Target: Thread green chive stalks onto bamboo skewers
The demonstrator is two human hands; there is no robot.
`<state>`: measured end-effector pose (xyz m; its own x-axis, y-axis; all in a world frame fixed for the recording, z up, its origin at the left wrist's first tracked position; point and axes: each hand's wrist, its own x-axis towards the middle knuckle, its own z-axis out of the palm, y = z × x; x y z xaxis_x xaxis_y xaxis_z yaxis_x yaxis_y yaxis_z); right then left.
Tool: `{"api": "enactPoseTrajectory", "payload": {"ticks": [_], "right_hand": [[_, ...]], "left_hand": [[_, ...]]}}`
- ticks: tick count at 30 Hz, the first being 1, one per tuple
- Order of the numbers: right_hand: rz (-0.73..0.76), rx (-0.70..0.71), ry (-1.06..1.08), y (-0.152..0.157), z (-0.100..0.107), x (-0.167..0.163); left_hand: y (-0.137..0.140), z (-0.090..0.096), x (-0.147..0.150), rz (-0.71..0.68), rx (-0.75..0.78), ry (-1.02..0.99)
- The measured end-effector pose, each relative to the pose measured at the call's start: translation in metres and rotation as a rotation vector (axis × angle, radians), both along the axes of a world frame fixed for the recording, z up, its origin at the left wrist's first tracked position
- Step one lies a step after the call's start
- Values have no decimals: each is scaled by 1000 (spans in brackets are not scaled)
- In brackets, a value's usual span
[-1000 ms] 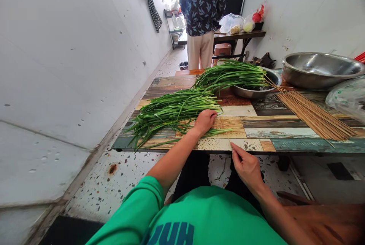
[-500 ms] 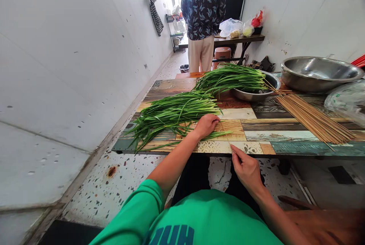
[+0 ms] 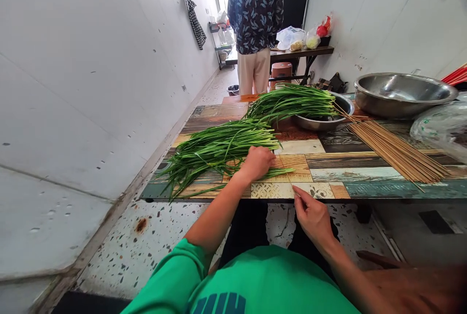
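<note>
A loose pile of garlic chives [image 3: 222, 141] lies on the table, its pale cut ends pointing right. My left hand [image 3: 257, 163] is at the near edge of that pile, fingers curled down; whatever they pinch is hidden. A few separate chives [image 3: 279, 172] stick out to the right from under this hand. My right hand [image 3: 313, 214], at the table's front edge, pinches a thin bamboo skewer [image 3: 290, 177] between thumb and forefinger, its far part over the tabletop. Farther back, a second bundle of chives [image 3: 295, 101] rests partly on a steel bowl [image 3: 317, 123].
Many bamboo skewers [image 3: 397, 151] lie fanned out on the right of the patterned table [image 3: 237, 109]. Behind them are a large steel basin [image 3: 403, 102] and a clear plastic bag [image 3: 440, 126]. A person [image 3: 255, 12] stands beyond, by another table [image 3: 317, 52].
My left hand has drawn back slightly to the left from the cut ends, its fingers now curled lower. My right hand stays nearly in place with the skewer. The view has shifted a little.
</note>
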<state>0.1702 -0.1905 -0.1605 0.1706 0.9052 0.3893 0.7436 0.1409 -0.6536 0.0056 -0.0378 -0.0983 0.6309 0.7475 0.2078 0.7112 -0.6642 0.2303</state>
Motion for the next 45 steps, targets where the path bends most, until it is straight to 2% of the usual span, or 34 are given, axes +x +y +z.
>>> {"api": "enactPoseTrajectory", "payload": {"ticks": [2,4,13,22,26,29,33,37,45], "right_hand": [[-2,4,11,-1,0,0],[-3,5,20,-2,0,0],[9,6,36,-2,0,-1],[37,48,27,-2,-1,1],[46,68,31,-3,-2,0],[38,76,38,-5,-3,0],[25,82,23,-8,-3,0],[34,78,10,-8,-1,1],[17,51,29,-8,0,0]], "left_hand": [[8,3,-8,169,82,42],[16,4,-13,266,132,61],[27,-1,-16,428,206,-16],[41,-1,-5,323,198,24],[32,-1,-2,215,245,-17],[22,-6,1,138,187,-66],[19,-23,3,112,70,-155],[23,-37,2,97,30,-227],[25,-39,4,114,-14,-267]]}}
